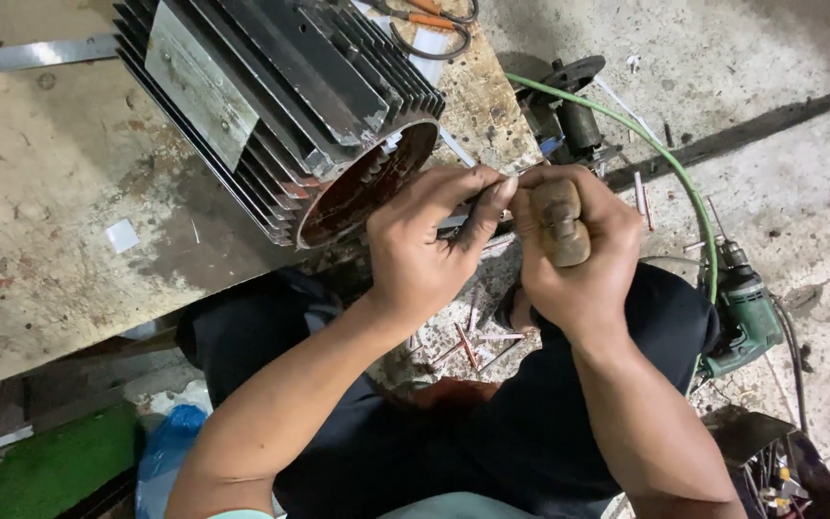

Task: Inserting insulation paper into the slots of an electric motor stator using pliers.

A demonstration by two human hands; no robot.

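While I sit at the bench, here is how it stands:
Motor: finned grey motor lies on its side on the bench, open reddish mouth turned toward me.
Left hand: my left hand is right at the motor's mouth, fingers curled nearly closed, thumb and forefinger pinching a thin metal blade that points away from the motor toward my other hand.
Right hand: my right hand is just beside the left, on the side away from the motor, fist wrapped tight round a worn wooden handle; its butt end pokes up out of my grip.
Contact: both hands touch at the fingertips.
Scraps: short pinkish strips lie below the motor, between my wrists.
Drill: green drill lies on the floor, well apart from the motor, past my right hand.
Cable: green cable curves from beside the motor down to the drill.
Pliers: orange-handled pliers lie behind the motor.
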